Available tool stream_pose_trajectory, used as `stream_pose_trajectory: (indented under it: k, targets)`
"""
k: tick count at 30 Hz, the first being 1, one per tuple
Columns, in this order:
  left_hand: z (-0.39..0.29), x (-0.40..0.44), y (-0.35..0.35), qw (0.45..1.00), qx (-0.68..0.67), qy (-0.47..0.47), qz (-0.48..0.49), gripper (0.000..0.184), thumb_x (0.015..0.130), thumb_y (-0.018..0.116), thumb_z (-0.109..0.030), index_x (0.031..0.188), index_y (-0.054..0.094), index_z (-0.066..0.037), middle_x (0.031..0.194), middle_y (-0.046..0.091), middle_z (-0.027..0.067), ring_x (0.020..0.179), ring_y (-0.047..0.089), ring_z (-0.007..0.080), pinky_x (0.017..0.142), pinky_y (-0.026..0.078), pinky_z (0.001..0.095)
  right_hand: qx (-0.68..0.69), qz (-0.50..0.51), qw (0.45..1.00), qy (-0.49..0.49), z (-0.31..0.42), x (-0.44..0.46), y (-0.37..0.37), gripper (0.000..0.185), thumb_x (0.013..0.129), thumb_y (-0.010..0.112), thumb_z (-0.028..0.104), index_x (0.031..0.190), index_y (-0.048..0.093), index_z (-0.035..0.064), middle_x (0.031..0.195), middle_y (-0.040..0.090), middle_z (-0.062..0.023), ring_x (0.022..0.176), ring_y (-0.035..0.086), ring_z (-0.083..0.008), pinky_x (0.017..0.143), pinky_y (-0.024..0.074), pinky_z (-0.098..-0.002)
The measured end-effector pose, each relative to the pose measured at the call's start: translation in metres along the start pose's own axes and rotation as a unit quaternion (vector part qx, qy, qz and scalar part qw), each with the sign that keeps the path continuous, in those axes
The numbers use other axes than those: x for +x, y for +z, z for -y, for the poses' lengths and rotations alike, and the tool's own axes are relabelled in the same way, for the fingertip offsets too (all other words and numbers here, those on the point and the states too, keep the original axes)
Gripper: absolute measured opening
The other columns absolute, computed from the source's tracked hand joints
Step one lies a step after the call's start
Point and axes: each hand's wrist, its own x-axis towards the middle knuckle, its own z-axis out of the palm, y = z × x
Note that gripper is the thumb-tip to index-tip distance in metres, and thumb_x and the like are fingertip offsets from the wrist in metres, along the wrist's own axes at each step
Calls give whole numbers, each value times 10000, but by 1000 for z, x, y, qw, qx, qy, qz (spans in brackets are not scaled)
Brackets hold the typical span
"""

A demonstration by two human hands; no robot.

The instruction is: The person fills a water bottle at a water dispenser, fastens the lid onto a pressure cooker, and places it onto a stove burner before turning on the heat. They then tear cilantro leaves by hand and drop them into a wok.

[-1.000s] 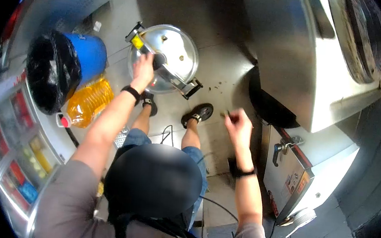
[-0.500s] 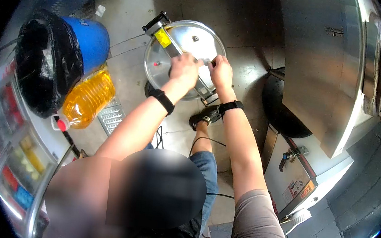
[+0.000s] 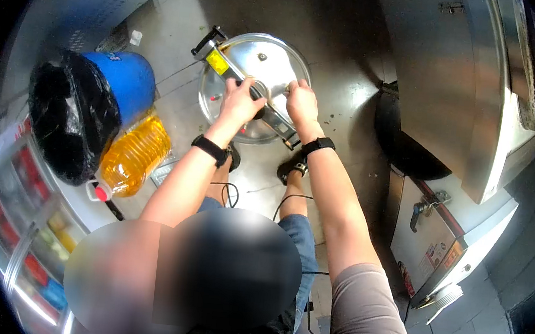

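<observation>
A large round pressure cooker (image 3: 279, 49) with a shiny metal lid stands on the floor between my feet. A metal clamp bar (image 3: 230, 68) with a yellow label lies slantwise across the lid, a black side handle (image 3: 210, 40) beyond its upper left end. My left hand (image 3: 240, 105) is curled round the black clamp knob (image 3: 259, 111) at the bar's middle. Just right of the knob, my right hand (image 3: 301, 109) is closed in a pinch above the lid. What its fingertips hold is too small to make out. Small red parts show on the lid's left side.
To the left are a blue barrel (image 3: 124, 82), a black plastic bag (image 3: 69, 119) and a large bottle of yellow oil (image 3: 134, 157). A black wok (image 3: 405, 138) and steel equipment (image 3: 443, 81) stand to the right. Thin black cables hang by my legs.
My left hand has shifted left and its fingers have spread round the knob. My right hand has moved slightly left and down, still pinched. The whole view has shifted a little.
</observation>
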Motion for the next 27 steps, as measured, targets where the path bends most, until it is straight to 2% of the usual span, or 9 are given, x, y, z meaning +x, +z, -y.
stream_pose_trajectory:
  k: [4, 9, 11, 15, 19, 21, 23, 24, 27]
  targets:
    - [5, -2, 14, 916, 259, 304, 28, 619, 667, 704, -74, 1266, 610, -198, 1529, 287, 206, 1423, 247, 414, 1139, 191, 606, 2, 91, 996, 16, -12, -1, -13, 255, 860, 554, 104, 1095, 650, 97, 1095, 608, -182, 990, 633, -347, 823, 534, -454]
    - [16, 10, 0, 987, 98, 117, -52, 642, 773, 759, -361, 1205, 550, 65, 1156, 627, 290, 1073, 613, 422, 920, 481, 475, 26, 150, 987, 59, -49, -97, -126, 385, 808, 686, 219, 1155, 600, 77, 1162, 607, -191, 1087, 598, -360, 916, 506, -450]
    - [2, 13, 9, 986, 164, 0, 41, 644, 801, 747, -357, 1265, 516, 26, 1285, 554, 297, 1153, 564, 439, 962, 461, 478, 48, 103, 989, 92, -94, -170, -181, 384, 809, 685, 225, 1146, 602, 62, 1110, 618, -187, 1062, 606, -358, 909, 509, -443]
    - [-5, -6, 3, 821, 488, 272, 116, 604, 702, 798, -195, 1254, 569, -107, 1486, 374, 202, 1363, 350, 426, 1065, 375, 509, 5, -58, 967, 249, -169, -319, -333, 247, 829, 634, 136, 1054, 676, 43, 1030, 659, -185, 1005, 637, -331, 883, 516, -413]
    - [19, 30, -3, 893, 217, 393, -24, 464, 812, 724, -246, 1204, 602, -30, 1372, 526, 188, 1308, 438, 393, 1092, 335, 484, 31, -259, 812, 522, -276, -461, -448, 234, 890, 581, 139, 1065, 678, 18, 1000, 710, -143, 907, 676, -240, 838, 534, -358]
    - [37, 61, -14, 991, 68, 103, -52, 512, 885, 672, -424, 1164, 607, 0, 1189, 642, 155, 1090, 597, 359, 930, 469, 442, 84, -357, 744, 559, -368, -539, -480, 249, 908, 577, 143, 1103, 653, 10, 907, 689, -114, 740, 663, -169, 641, 542, -312]
    - [56, 59, 2, 874, -394, -194, 208, 712, 842, 629, -639, 1189, 596, -18, 1066, 660, 125, 819, 646, 285, 756, 546, 401, 133, -449, 672, 574, -453, -597, -500, 283, 904, 566, 137, 1131, 616, -25, 822, 644, -94, 606, 627, -160, 510, 501, -276]
    - [69, 65, -2, 893, -234, -300, 240, 768, 796, 633, -706, 1198, 572, -54, 1014, 650, 89, 783, 627, 215, 714, 547, 383, 130, -460, 633, 609, -482, -611, -510, 303, 908, 567, 151, 1155, 604, -21, 798, 630, -79, 606, 624, -160, 503, 498, -276]
    - [35, 21, 17, 954, -192, -206, 104, 750, 790, 743, -503, 1358, 470, -98, 1272, 561, 122, 1083, 585, 277, 825, 540, 457, 3, -449, 639, 624, -562, -653, -513, 276, 891, 589, 237, 988, 659, -12, 772, 651, -110, 601, 615, -201, 564, 496, -337]
